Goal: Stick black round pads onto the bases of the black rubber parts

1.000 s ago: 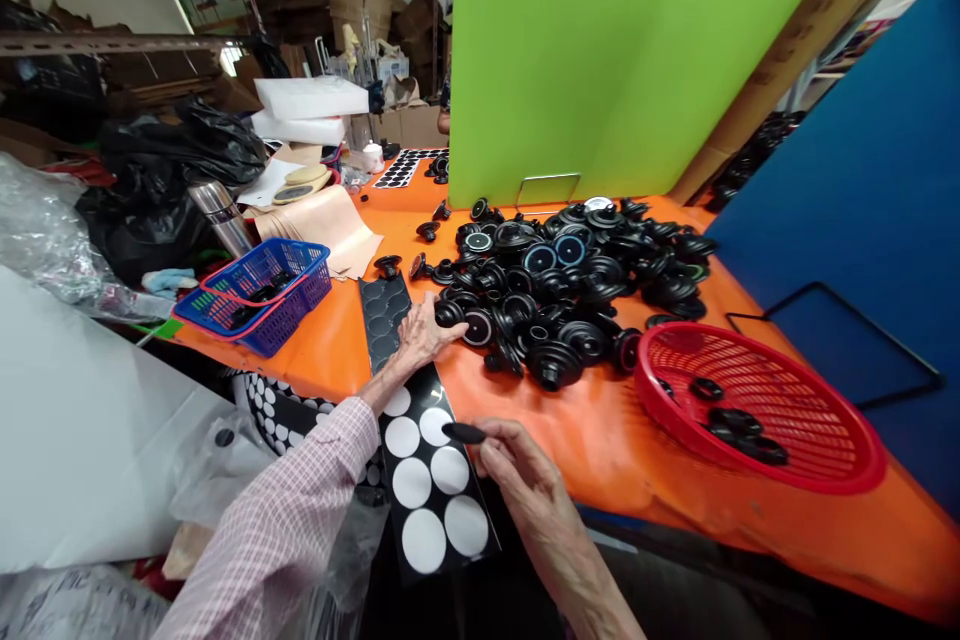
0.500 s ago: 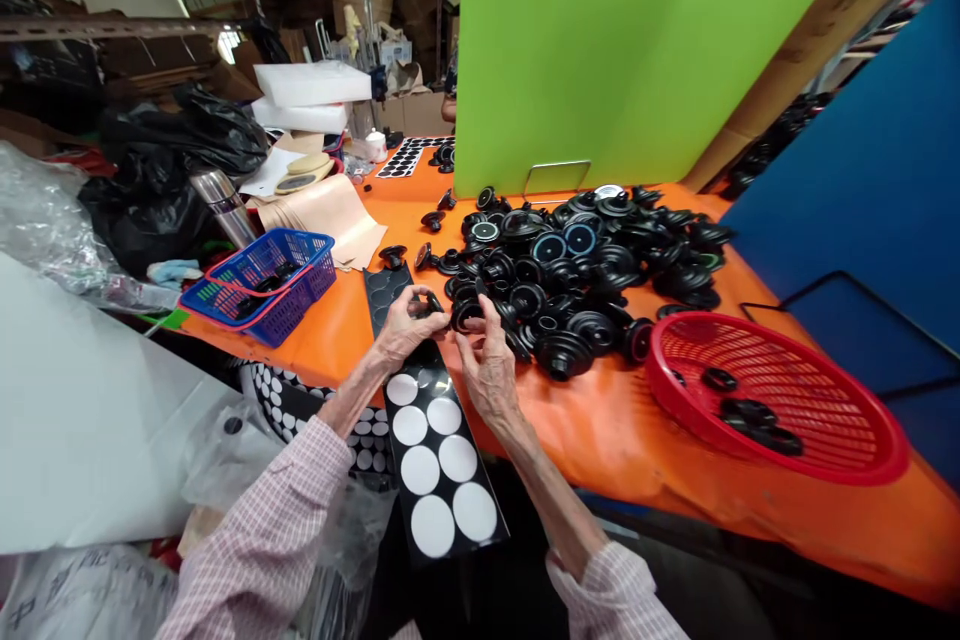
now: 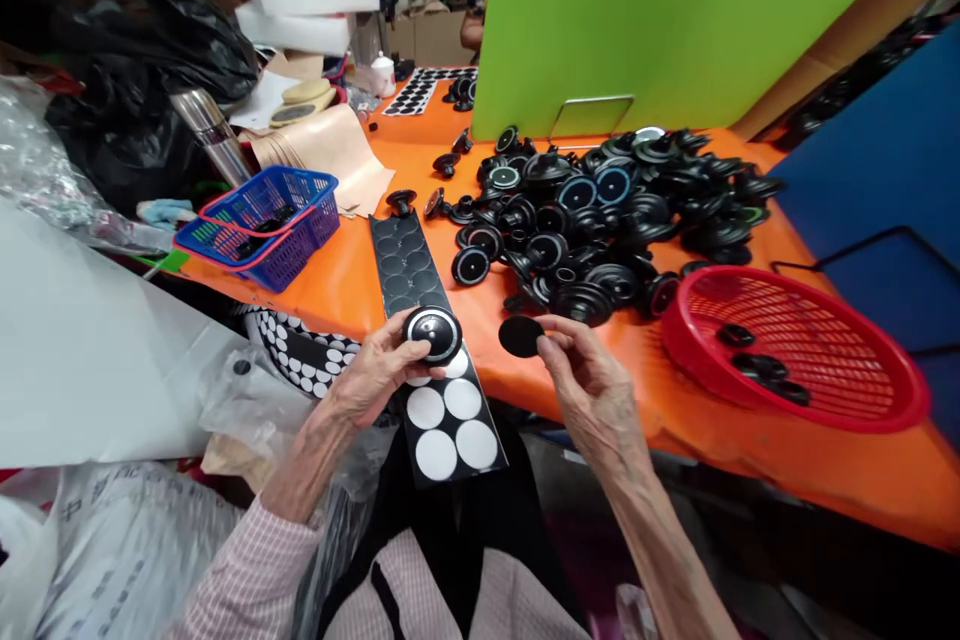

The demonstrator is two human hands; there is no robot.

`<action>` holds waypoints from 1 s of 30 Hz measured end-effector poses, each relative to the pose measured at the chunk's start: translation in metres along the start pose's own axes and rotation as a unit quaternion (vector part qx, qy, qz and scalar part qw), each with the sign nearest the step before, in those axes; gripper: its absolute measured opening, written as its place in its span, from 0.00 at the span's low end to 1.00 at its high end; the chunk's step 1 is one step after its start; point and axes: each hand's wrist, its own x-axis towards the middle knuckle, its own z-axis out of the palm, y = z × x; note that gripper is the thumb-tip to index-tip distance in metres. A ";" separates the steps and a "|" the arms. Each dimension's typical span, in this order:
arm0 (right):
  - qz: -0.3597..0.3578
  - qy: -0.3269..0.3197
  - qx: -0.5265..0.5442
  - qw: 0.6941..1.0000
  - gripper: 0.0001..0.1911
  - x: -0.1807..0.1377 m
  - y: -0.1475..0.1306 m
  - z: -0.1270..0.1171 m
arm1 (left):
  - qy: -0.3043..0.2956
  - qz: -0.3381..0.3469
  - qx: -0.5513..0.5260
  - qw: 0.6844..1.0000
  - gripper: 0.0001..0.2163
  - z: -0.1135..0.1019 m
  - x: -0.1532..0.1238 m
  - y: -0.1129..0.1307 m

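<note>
My left hand (image 3: 379, 365) grips a round black knob-like part (image 3: 433, 335) with a silvery ring on its upward face, thumb resting on that face. Between the thumb and fingers of my right hand (image 3: 589, 370) is a flat black round sticker (image 3: 520, 336), held apart from the part. Beneath my left hand lies a long black sticker sheet (image 3: 409, 265). Its far end shows dark circles, and its near end, with white circles (image 3: 436, 454), hangs past the table edge. A large heap of black round parts (image 3: 585, 230) lies beyond my hands.
On the orange table (image 3: 540, 390), a red basket (image 3: 795, 350) with several black parts stands right, and a blue basket (image 3: 259, 225) left. A steel flask (image 3: 210, 135) leans behind it. A green panel (image 3: 675, 20) rises behind the heap; a blue panel (image 3: 885, 160) stands right.
My hands have moved apart and nearer to me. The right now shows a black sticker at its fingertips, and the left has the ringed part turned face up. The view has tilted down.
</note>
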 end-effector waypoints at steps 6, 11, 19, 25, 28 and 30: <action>0.098 0.012 0.075 0.992 0.16 -0.041 -0.007 -0.017 | 0.025 -0.019 -0.012 0.999 0.20 0.016 -0.026 -0.018; 0.194 -0.023 0.206 0.959 0.14 -0.059 -0.025 -0.005 | 0.004 -0.030 -0.009 1.000 0.23 0.028 -0.039 -0.024; 0.161 0.011 0.167 0.973 0.11 -0.077 -0.025 0.015 | -0.025 -0.057 -0.010 0.998 0.23 0.029 -0.056 -0.028; 0.158 0.031 0.150 0.975 0.10 -0.087 -0.024 0.028 | -0.015 -0.070 -0.007 0.997 0.26 0.026 -0.061 -0.033; 0.153 0.034 0.144 0.977 0.11 -0.088 -0.024 0.031 | -0.010 -0.066 -0.009 0.998 0.26 0.026 -0.061 -0.034; 0.151 0.037 0.144 0.977 0.10 -0.088 -0.024 0.032 | -0.014 -0.060 -0.012 0.998 0.25 0.026 -0.061 -0.034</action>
